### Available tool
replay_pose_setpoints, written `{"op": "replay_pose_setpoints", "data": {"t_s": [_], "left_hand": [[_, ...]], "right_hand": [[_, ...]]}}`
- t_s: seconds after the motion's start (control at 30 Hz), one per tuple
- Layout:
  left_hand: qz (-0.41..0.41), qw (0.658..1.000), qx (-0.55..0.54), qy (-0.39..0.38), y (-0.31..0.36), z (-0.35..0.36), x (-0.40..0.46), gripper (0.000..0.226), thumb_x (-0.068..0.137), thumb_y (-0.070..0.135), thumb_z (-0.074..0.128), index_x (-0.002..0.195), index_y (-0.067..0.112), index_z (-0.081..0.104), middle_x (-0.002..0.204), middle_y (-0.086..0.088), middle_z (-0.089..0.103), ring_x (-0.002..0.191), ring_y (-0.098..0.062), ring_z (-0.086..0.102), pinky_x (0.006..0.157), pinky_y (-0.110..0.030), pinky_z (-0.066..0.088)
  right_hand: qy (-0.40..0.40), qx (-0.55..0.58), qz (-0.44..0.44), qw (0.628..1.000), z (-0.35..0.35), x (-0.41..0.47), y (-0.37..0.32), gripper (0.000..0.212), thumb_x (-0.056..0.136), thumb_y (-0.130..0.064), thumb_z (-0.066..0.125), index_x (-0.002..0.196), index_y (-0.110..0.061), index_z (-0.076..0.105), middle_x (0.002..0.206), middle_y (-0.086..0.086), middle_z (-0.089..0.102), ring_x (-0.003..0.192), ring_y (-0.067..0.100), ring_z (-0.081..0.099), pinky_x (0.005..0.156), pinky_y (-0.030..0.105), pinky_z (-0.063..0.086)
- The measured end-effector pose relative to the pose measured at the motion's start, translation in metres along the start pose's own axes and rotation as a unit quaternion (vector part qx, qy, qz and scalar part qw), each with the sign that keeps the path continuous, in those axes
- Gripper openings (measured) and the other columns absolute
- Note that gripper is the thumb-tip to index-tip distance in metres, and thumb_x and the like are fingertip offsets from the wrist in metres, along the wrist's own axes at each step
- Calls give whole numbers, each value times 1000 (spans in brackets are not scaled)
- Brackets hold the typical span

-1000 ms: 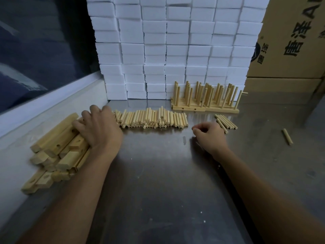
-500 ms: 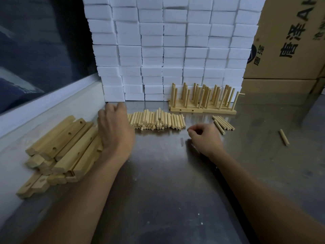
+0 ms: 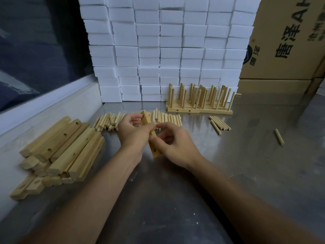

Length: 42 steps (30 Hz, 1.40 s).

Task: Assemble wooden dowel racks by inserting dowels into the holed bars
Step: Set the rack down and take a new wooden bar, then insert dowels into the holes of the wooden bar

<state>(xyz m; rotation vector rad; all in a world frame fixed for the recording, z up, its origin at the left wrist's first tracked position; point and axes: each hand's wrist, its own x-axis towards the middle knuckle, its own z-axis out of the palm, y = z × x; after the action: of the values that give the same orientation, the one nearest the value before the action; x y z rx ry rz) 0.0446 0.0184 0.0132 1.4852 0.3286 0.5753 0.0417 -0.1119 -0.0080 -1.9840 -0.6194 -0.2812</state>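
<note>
My left hand (image 3: 133, 132) grips a holed wooden bar (image 3: 154, 150), held tilted above the table's middle. Its far end pokes up past my fingers and a hole shows near its lower end. My right hand (image 3: 175, 145) holds the same bar from the right, thumb and fingers curled round its lower part. Behind the hands lies a row of loose dowels (image 3: 168, 118). A pile of holed bars (image 3: 66, 148) sits at the left. Finished racks (image 3: 198, 101) with upright dowels stand at the back.
A wall of white foam blocks (image 3: 167, 50) closes off the back, with cardboard boxes (image 3: 288, 41) at the right. A small bunch of dowels (image 3: 219, 123) and a single stray dowel (image 3: 279, 136) lie on the steel table (image 3: 193, 199) at the right. A raised ledge (image 3: 44, 106) borders the left.
My left hand left the bar pile and came to the centre with a bar in it. My right hand lifted off the table and closed on that bar.
</note>
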Motion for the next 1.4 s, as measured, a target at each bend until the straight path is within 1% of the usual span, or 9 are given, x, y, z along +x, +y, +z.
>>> {"op": "replay_pose_setpoints", "data": {"t_s": [0.17, 0.3, 0.5, 0.7, 0.8, 0.93, 1.07, 1.17, 1.4], "left_hand": [[-63, 996, -65, -17, -4, -2, 0, 50, 68, 18, 91, 109, 19, 61, 98, -4, 69, 86, -17, 71, 69, -27, 58], [-127, 977, -131, -112, -11, 1, -4, 17, 94, 22, 67, 99, 7, 71, 91, -10, 76, 88, -26, 74, 69, -33, 60], [-129, 974, -139, -122, -16, 2, -5, 22, 102, 25, 52, 101, 5, 61, 72, -11, 73, 73, -29, 74, 65, -39, 61], [-128, 971, -138, -146, -14, 0, -6, 22, 101, 21, 55, 103, -1, 59, 59, -9, 63, 52, -22, 67, 47, -29, 55], [-129, 969, -141, -154, -15, -1, -4, 21, 101, 20, 55, 104, 0, 59, 59, -8, 64, 52, -22, 67, 47, -28, 56], [-134, 967, -139, -165, -15, -1, -1, 22, 101, 20, 55, 104, 0, 59, 61, -9, 65, 54, -22, 68, 50, -30, 58], [-135, 966, -137, -172, -13, -3, -1, 21, 101, 21, 55, 106, 1, 59, 65, -11, 65, 54, -22, 68, 50, -30, 58], [-134, 965, -139, -176, -13, -3, -2, 21, 101, 20, 55, 106, 0, 58, 67, -12, 64, 53, -21, 67, 49, -29, 57], [-133, 965, -136, -177, -15, -2, -1, 12, 100, 13, 55, 104, 3, 60, 77, -17, 65, 56, -23, 67, 51, -31, 58]], "right_hand": [[27, 97, 12, 995, 4, 1, -3, 25, 93, -17, 67, 107, -36, 60, 72, -8, 70, 68, 3, 67, 58, 14, 52], [33, 123, 54, 990, 1, 2, -3, 17, 95, -15, 62, 110, -23, 65, 84, 1, 74, 75, 14, 71, 61, 21, 57], [57, -133, 46, 988, -11, 5, 12, 21, 98, -32, 57, 92, -19, 72, 81, -6, 70, 73, 7, 63, 69, 30, 55], [92, -298, 130, 941, -48, 17, 38, 18, 95, -24, 57, 107, -18, 69, 105, 0, 69, 94, 15, 62, 91, 40, 54], [138, -391, 168, 894, -64, 20, 45, 28, 93, -30, 57, 119, -20, 63, 126, 5, 59, 118, 24, 52, 108, 46, 39], [127, -431, 271, 852, -77, 19, 51, 39, 92, -39, 54, 121, -14, 57, 129, 13, 51, 122, 32, 45, 103, 49, 35], [131, -408, 294, 854, -76, 18, 53, 34, 94, -41, 50, 81, -10, 55, 115, 14, 56, 109, 35, 54, 99, 49, 43], [162, -397, 268, 863, -75, 17, 54, 36, 92, -32, 56, 65, -9, 48, 97, 14, 61, 88, 34, 59, 80, 42, 51], [148, -367, 286, 873, -81, 19, 50, 9, 87, -9, 63, 78, -10, 60, 74, 6, 57, 65, 23, 54, 59, 31, 41]]}}
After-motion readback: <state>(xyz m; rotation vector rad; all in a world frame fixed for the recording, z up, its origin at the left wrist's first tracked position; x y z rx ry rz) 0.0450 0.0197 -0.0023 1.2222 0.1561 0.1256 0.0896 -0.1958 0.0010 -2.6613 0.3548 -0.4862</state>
